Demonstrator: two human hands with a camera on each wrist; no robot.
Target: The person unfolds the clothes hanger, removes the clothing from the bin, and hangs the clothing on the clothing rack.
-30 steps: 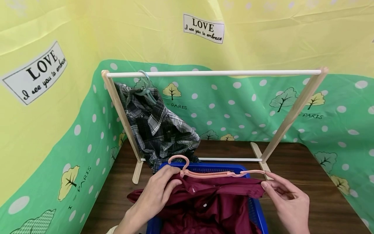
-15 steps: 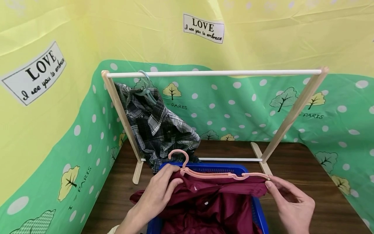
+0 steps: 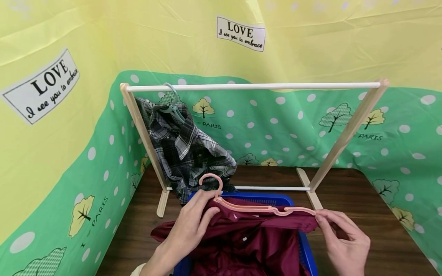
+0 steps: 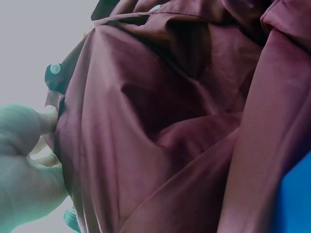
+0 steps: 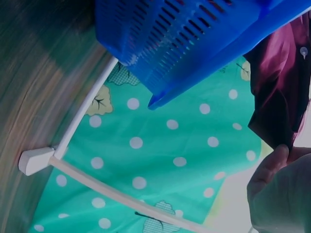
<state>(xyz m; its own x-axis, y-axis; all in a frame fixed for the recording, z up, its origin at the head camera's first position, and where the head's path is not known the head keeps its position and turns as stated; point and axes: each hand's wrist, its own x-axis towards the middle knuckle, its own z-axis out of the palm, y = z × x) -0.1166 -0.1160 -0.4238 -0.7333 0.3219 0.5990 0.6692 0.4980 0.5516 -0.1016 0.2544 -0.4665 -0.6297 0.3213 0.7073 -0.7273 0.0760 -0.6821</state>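
Observation:
A pink clothes hanger (image 3: 248, 208) lies along the top of a maroon shirt (image 3: 248, 245), its hook pointing up. Just below the hook, my left hand (image 3: 188, 224) grips the hanger together with the shirt's collar. At the hanger's right end, my right hand (image 3: 345, 239) pinches the shoulder of the shirt and the hanger tip between thumb and fingers. Folds of the maroon cloth (image 4: 160, 121) fill most of the left wrist view. Under the shirt stands a blue basket (image 3: 307, 253), with the lower part of the shirt hanging over and into it.
Behind the basket stands a rack with a white top rail (image 3: 255, 86) and wooden legs. A plaid shirt (image 3: 197, 153) hangs at its left end on a light blue hanger (image 3: 174, 109). All this is on a dark wooden table (image 3: 380, 230) before a patterned curtain (image 3: 276, 134).
The pink hanger's hook has risen a little. My right hand has shifted slightly right and down, drawing the shirt's shoulder along. The plaid shirt has not moved.

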